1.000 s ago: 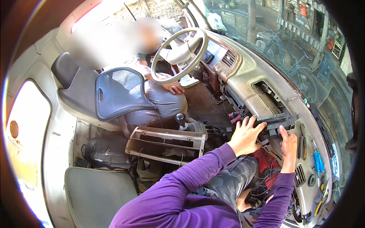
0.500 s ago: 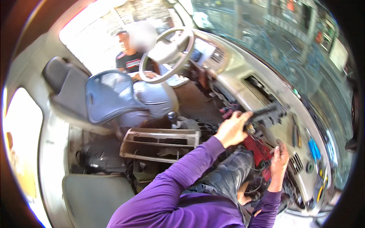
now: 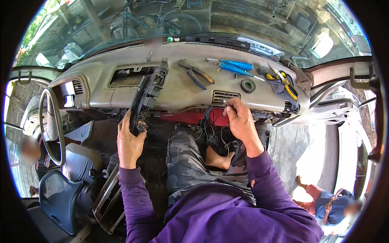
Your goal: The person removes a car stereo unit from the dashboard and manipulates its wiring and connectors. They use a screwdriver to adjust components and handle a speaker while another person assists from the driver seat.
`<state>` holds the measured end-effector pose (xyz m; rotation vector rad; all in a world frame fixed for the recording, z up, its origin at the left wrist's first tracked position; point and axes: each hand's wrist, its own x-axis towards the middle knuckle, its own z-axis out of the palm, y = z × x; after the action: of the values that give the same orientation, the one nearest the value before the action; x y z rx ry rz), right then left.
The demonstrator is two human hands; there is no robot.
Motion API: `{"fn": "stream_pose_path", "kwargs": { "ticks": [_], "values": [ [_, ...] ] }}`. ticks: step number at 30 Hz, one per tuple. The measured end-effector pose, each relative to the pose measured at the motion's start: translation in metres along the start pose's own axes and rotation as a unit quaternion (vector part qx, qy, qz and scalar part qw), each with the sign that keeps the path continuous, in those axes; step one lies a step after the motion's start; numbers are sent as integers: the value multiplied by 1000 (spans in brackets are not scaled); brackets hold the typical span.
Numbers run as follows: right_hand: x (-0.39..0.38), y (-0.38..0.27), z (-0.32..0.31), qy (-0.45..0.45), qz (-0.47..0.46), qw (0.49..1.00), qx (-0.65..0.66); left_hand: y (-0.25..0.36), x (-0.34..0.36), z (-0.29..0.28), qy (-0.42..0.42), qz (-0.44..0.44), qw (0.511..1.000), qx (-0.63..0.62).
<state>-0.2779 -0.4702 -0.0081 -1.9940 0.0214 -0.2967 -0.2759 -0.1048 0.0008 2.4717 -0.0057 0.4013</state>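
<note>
My left hand [image 3: 129, 141] is wrapped round the lower end of a long black plastic part [image 3: 142, 94], a ribbed, clip-edged piece slanting up over the dashboard [image 3: 182, 95]. Beside my thumb, a small round dark and coppery piece [image 3: 141, 126] shows at that same end. My right hand [image 3: 243, 123] hovers by the front edge of the dashboard, near an air vent [image 3: 226, 97]. Its thumb and fingers are pinched together; what lies between them is too small to make out. Thin wires [image 3: 206, 128] hang below the dashboard between my knees.
On the dashboard lie cutting pliers [image 3: 195, 74], blue-handled screwdrivers [image 3: 237, 67], black tape [image 3: 248, 85] and yellow-handled pliers [image 3: 288, 84]. A rectangular opening [image 3: 129, 77] is at left. One person [image 3: 77, 162] sits behind the steering wheel [image 3: 53, 125]; another [image 3: 338, 204] is outside, right.
The view has swung from the driver's side to face the dashboard squarely. My left hand still grips the black plastic part. My right hand has its fingers pinched near the vent.
</note>
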Motion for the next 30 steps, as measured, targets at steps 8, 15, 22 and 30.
{"fn": "stream_pose_path", "kwargs": {
  "ticks": [8,15,22,30],
  "values": [
    [18,2,-13,146,-3,986,-75,0,-1,2,10,1,1000,21],
    [19,8,-26,214,-48,974,-59,-2,-2,4,12,17,1000,15],
    [33,7,-53,245,44,966,-66,-2,-2,3,8,8,1000,14],
    [47,12,-57,178,25,980,-90,-1,-2,4,7,19,1000,14]
  ]
}}
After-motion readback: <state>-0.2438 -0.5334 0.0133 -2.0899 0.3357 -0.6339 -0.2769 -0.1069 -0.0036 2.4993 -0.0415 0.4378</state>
